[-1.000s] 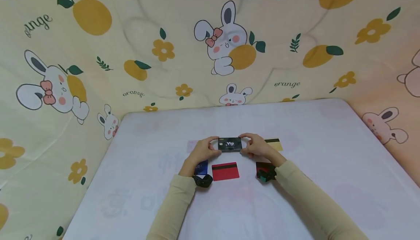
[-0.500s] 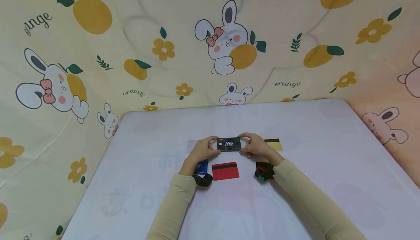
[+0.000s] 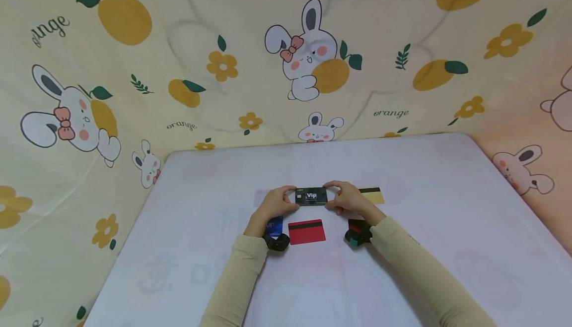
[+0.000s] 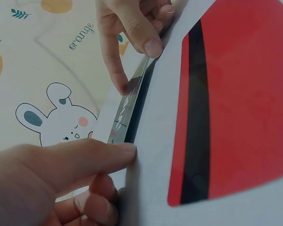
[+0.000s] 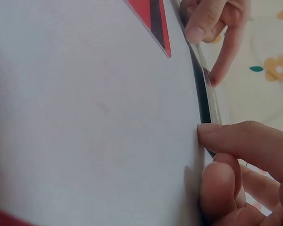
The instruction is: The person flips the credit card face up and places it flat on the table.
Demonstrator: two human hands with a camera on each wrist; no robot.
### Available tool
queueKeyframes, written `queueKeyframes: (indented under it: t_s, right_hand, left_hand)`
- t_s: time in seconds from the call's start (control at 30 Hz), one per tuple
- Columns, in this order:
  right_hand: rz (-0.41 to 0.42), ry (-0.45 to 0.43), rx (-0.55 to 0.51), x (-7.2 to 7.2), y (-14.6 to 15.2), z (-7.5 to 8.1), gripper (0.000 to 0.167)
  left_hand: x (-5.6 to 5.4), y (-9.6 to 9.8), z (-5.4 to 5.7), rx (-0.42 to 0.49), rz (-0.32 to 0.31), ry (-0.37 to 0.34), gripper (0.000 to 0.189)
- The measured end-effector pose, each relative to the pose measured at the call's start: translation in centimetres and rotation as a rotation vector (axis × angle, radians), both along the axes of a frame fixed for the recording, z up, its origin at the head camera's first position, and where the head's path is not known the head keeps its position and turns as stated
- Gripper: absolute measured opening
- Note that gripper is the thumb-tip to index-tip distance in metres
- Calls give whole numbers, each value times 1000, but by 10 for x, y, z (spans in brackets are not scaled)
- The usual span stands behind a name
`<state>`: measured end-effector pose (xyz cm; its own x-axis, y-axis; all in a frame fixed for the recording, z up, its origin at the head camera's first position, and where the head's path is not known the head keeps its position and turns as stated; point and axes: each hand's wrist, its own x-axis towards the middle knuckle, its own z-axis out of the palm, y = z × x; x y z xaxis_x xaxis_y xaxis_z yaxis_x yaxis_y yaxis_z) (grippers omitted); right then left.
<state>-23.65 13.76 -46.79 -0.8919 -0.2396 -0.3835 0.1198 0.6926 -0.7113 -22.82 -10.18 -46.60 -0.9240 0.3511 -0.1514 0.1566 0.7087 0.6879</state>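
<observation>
A black card (image 3: 311, 196) printed "Vip" lies level between the two hands, near the middle of the white table in the head view. My left hand (image 3: 276, 203) pinches its left end between thumb and index finger. At the other end, my right hand (image 3: 350, 198) does the same, its remaining fingers curled under the palm. Both wrist views show the card edge-on, close to the tabletop; whether it touches the table I cannot tell. Just nearer than the card lies a red card (image 3: 307, 231) with a black stripe, untouched.
A blue card (image 3: 274, 226) sits partly under the left wrist, and a pale card (image 3: 261, 197) beyond it. Right of the right hand is a gold card (image 3: 373, 195) with a dark stripe. Another red-and-dark card (image 3: 356, 224) is half hidden by the right wrist camera (image 3: 358, 236).
Both hands and the black card between them have shifted very slightly to the left. Each hand keeps its pinch on the card.
</observation>
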Motion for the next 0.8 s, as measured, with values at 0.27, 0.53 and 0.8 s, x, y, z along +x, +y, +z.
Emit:
queueKeyframes:
  t_s: [0.27, 0.53, 0.8]
  right_hand:
    - [-12, -8, -5, 0, -1, -1, 61]
    - [-21, -17, -6, 1, 0, -1, 61]
    - [2, 13, -23, 0, 3, -4, 61]
  left_hand:
    - [-1, 0, -1, -7, 22, -12, 58]
    - [0, 0, 0, 7, 40, -35, 58]
    - [0, 1, 1, 4, 43, -41, 58]
